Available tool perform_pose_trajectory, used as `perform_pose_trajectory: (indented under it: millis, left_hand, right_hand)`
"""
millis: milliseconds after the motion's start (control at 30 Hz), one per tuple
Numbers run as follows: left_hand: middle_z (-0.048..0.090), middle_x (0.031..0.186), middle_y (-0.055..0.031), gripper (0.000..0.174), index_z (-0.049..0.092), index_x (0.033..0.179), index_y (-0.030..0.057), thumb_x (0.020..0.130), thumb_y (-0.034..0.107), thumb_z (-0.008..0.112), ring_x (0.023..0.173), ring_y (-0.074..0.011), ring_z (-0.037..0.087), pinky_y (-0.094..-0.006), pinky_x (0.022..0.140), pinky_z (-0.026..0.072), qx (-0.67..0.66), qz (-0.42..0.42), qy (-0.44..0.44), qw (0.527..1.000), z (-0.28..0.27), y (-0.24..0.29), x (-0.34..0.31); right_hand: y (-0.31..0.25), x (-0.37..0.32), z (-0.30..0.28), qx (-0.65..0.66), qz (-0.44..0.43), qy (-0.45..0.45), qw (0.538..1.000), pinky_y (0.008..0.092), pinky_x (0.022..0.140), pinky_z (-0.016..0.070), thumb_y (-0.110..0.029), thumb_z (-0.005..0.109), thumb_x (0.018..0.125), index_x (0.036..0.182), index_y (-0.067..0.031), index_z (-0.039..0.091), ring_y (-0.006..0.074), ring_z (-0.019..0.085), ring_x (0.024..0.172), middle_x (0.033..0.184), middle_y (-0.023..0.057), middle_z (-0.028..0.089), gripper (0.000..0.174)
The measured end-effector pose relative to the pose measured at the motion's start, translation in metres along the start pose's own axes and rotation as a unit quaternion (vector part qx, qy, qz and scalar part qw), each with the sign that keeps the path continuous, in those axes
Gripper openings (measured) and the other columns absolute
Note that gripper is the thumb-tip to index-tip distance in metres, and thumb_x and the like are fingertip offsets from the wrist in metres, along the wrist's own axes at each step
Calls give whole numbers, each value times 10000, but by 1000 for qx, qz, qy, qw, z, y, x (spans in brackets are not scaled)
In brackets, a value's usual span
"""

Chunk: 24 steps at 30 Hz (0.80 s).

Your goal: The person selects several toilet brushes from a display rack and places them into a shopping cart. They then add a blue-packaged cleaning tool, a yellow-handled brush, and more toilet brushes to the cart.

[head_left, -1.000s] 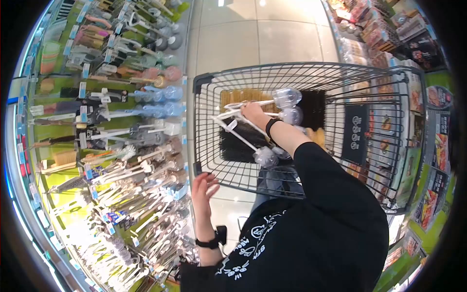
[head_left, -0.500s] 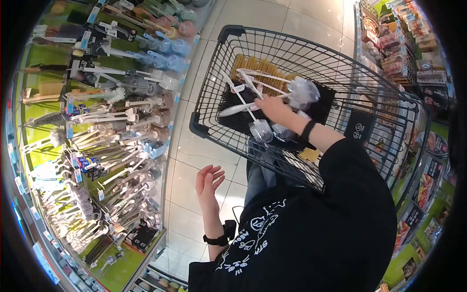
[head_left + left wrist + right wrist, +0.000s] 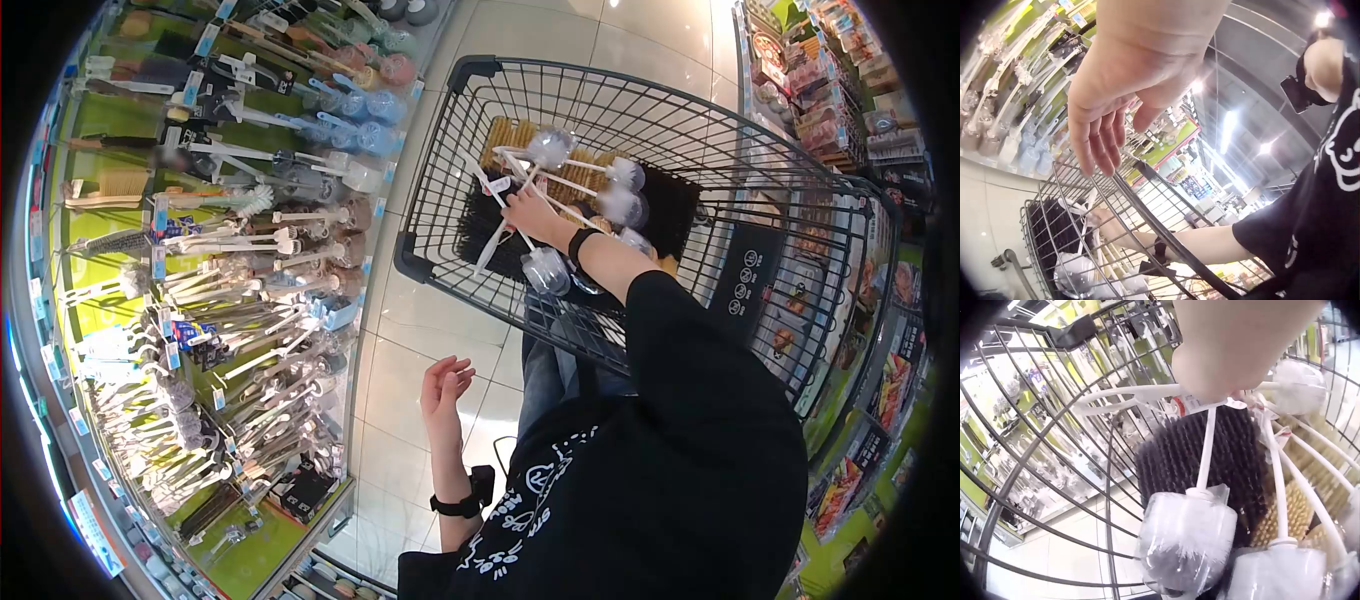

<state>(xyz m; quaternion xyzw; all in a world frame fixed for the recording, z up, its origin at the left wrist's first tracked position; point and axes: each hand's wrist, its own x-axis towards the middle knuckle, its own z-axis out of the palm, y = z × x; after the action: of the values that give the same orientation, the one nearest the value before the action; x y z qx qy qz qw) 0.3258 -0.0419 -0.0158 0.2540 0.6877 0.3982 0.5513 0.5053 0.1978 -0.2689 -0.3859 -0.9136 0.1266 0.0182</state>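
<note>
My right hand (image 3: pixel 535 214) reaches into the shopping cart and grips a white toilet brush by its handle (image 3: pixel 1129 397). That brush's plastic-wrapped head (image 3: pixel 550 147) points toward the cart's far side. Several more white toilet brushes lie about the hand, including one with its wrapped head (image 3: pixel 1186 537) close below it in the right wrist view. Beneath them are a black bristled brush head (image 3: pixel 1200 453) and tan bristled pieces (image 3: pixel 515 135). My left hand (image 3: pixel 446 390) hangs outside the cart, fingers loosely curled around nothing; in the left wrist view it overlaps the cart's rim.
The dark wire cart (image 3: pixel 640 78) stands in a tiled aisle (image 3: pixel 420 330). Along the left runs a shelf rack (image 3: pixel 110 235) hung with many brushes. Packaged goods (image 3: pixel 810 110) line the right side, and a dark sign panel (image 3: pixel 745 270) sits in the cart's right part.
The cart has turned within the head view. My right hand has taken a brush and swung its head from the right to the far side. My left hand stays loose beside the cart.
</note>
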Motion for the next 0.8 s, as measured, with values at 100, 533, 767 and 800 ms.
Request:
perform_pose_trajectory:
  millis: [100, 533, 767, 800]
  left_hand:
    - [574, 1062, -150, 278, 466, 1134, -2, 920, 173, 436, 949, -216, 581, -318, 853, 460, 2, -1, -14, 1000, 6, -7, -6]
    - [597, 1059, -118, 312, 476, 1150, 4, 917, 211, 464, 957, -197, 580, -305, 858, 437, 22, -11, -20, 999, 8, -27, -21]
    - [598, 1050, -118, 311, 479, 1149, 6, 919, 215, 462, 945, -189, 580, -293, 850, 431, 14, 1, -9, 1000, 5, -25, -10]
    - [598, 1048, -118, 309, 479, 1149, 6, 919, 213, 462, 942, -189, 580, -291, 848, 430, 14, 3, -11, 1000, 6, -23, -9]
  right_hand:
    - [-12, 4, -11, 14, -34, 59, 998, 440, 910, 379, -165, 550, 776, 850, -41, 621, 352, 510, 975, 990, 164, 530, 161]
    - [-43, -3, 41, 327, 387, -18, 862, 469, 764, 473, -155, 470, 862, 1051, -24, 425, 394, 557, 931, 1008, 245, 534, 234]
    - [-32, -22, 63, 316, 324, -76, 888, 465, 686, 500, -114, 441, 846, 965, -8, 425, 404, 600, 842, 906, 251, 597, 161]
    - [-33, -30, 65, 296, 327, -88, 893, 460, 682, 502, -102, 433, 843, 965, -2, 425, 402, 601, 841, 901, 252, 596, 157]
